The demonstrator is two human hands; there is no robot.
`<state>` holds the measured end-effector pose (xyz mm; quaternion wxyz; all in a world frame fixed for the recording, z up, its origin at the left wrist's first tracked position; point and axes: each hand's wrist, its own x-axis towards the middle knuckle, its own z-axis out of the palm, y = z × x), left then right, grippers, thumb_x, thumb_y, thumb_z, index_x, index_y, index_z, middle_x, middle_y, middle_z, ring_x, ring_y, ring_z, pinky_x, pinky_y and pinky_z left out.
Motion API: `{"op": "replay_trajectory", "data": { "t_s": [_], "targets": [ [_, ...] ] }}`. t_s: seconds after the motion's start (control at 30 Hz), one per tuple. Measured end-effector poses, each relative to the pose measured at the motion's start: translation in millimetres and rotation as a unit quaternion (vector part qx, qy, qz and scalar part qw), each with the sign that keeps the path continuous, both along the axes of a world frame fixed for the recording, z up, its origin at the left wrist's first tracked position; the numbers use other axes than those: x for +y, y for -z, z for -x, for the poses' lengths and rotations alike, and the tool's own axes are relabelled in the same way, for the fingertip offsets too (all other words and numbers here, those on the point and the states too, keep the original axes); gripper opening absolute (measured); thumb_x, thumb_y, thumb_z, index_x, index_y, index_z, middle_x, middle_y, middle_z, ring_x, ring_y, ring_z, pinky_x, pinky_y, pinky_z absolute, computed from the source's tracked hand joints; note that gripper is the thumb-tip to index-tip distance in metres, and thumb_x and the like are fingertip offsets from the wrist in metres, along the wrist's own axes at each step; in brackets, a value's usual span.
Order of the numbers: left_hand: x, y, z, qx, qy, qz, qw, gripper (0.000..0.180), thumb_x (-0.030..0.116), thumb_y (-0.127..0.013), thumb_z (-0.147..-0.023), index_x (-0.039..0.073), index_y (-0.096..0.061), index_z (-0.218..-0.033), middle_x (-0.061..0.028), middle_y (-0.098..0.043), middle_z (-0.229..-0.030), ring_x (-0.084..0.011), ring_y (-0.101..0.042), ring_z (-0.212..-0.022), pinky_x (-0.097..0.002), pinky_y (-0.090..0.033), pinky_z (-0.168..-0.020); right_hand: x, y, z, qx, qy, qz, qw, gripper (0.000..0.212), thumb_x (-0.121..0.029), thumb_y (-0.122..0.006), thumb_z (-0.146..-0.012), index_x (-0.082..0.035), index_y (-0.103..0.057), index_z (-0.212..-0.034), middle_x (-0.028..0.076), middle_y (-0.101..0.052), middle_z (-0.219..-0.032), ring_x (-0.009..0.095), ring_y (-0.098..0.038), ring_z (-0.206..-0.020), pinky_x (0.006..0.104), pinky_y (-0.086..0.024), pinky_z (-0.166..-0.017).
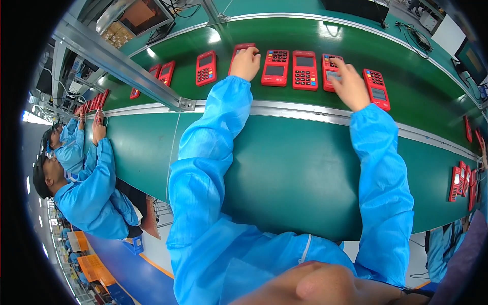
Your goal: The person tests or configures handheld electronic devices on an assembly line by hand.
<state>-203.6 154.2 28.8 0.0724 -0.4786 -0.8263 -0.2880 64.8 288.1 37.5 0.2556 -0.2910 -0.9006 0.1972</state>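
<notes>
A row of red card payment terminals lies on the dark green belt in front of me. My left hand (246, 65) is closed over one red terminal (244, 47), hiding most of it. Just right of it lies a terminal turned keypad-far (275, 67), then one with its screen at the far end (305, 69). My right hand (349, 84) reaches over another terminal (329, 74), fingers apart and bent at its keypad; whether they touch the keys I cannot tell. Right of that hand is a further terminal (376, 89), its screen lit.
More terminals lie left on the belt (206, 68), and several stand at the right of the green worktop (457, 179). A metal post (122, 61) slants across the left. Two co-workers in blue smocks (96, 198) sit at the left. A monitor (145, 18) stands beyond the belt.
</notes>
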Motion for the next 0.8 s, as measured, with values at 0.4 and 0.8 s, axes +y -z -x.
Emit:
{"op": "replay_trajectory", "data": {
  "t_s": [0.4, 0.8],
  "targets": [
    [19, -4, -40, -0.080, -0.109, 0.330, 0.934, 0.103, 0.052, -0.073, -0.060, 0.021, -0.017, -0.141, -0.0285, -0.032, -0.131, -0.0466, -0.032, -0.122, -0.0518, -0.040, -0.092, 18, -7, -60, 0.026, 0.005, 0.085, 0.996, 0.036, -0.015, -0.061, -0.081, -0.012, -0.052, -0.115, 0.008, -0.054, -0.085, 0.020, -0.058, -0.069, 0.0329, -0.048, -0.064],
    [-14, -22, -45, -0.005, -0.056, 0.101, 0.993, 0.088, 0.028, -0.073, -0.063, 0.011, -0.026, -0.135, -0.0254, -0.041, -0.112, -0.0456, -0.046, -0.101, -0.0482, -0.039, -0.089, -70, -31, -116, 0.037, -0.100, -0.035, 0.994, 0.047, -0.008, -0.062, -0.077, -0.013, -0.047, -0.121, 0.013, -0.049, -0.100, 0.029, -0.055, -0.085, 0.0369, -0.047, -0.071]
  ]
}}
